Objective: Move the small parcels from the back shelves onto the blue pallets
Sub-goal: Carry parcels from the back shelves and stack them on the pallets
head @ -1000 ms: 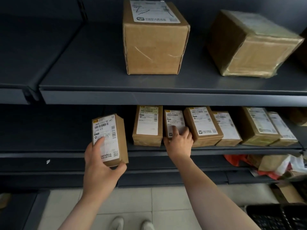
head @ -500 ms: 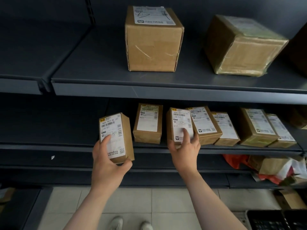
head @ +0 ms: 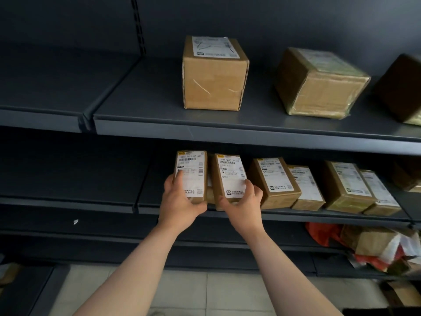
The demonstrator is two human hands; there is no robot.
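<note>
Dark shelving (head: pixel 227 134); left fingers (head: pixel 179 180) around brown white-labelled parcel (head: pixel 193 166), right fingers (head: pixel 250 186) around another (head: pixel 230 173), seemingly alike.

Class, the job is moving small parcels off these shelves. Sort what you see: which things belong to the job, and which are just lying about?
Belongs to the job: left hand gripping a small parcel; right hand gripping a second parcel; row of small parcels beside them.

Lying about: large cardboard box and taped box above; heap of wrappings below.
</note>
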